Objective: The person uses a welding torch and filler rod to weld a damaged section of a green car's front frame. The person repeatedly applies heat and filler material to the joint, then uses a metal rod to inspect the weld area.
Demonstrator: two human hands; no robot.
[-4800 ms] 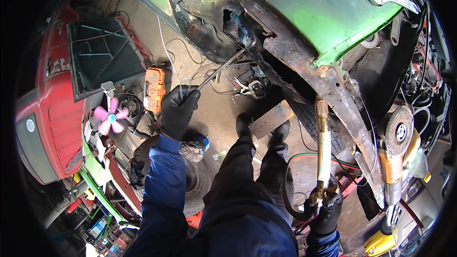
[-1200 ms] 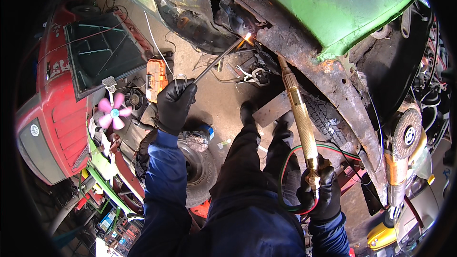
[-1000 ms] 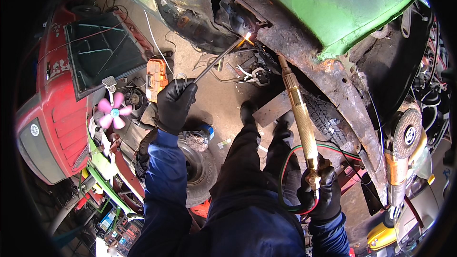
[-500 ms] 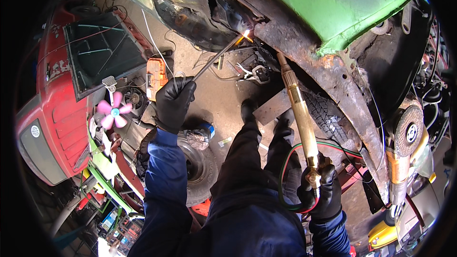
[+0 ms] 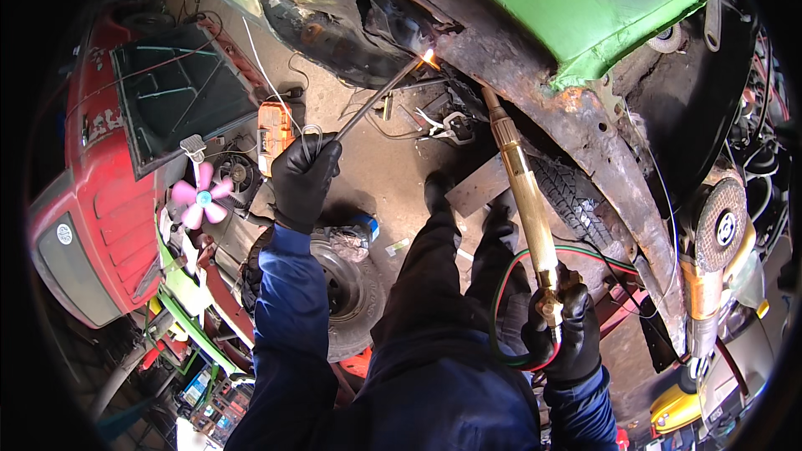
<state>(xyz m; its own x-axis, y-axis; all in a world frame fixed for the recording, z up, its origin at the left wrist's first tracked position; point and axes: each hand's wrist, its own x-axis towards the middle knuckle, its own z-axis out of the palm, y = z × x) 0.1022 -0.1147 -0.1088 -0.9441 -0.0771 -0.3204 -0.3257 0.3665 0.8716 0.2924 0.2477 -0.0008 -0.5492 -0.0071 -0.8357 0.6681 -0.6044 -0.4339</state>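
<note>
My left hand (image 5: 306, 185), in a black glove, is closed round a metal rod (image 5: 376, 100) with a bent loop at its near end. The rod's far end meets a bright orange glow (image 5: 429, 58) at the lower edge of a rusty, torn body panel (image 5: 510, 57). My right hand (image 5: 576, 336), also gloved, grips the lower end of a brass gas torch (image 5: 526, 192). The torch points up at the panel; its nozzle tip is hidden behind the panel edge. Red and green hoses (image 5: 494, 311) loop from the torch's base.
Green bodywork (image 5: 585, 8) spans the top right. An angle grinder (image 5: 703, 284) hangs at the right by the rusty sill. Left stand a red vehicle body (image 5: 83, 225), a pink-bladed fan (image 5: 203, 197) and an orange case (image 5: 274, 135). A loose wheel (image 5: 351, 301) and clamping pliers (image 5: 451, 127) lie below.
The rod's tip and the glow sit slightly further left and lower in the picture, with the view shifted a little. Both hands keep their grips.
</note>
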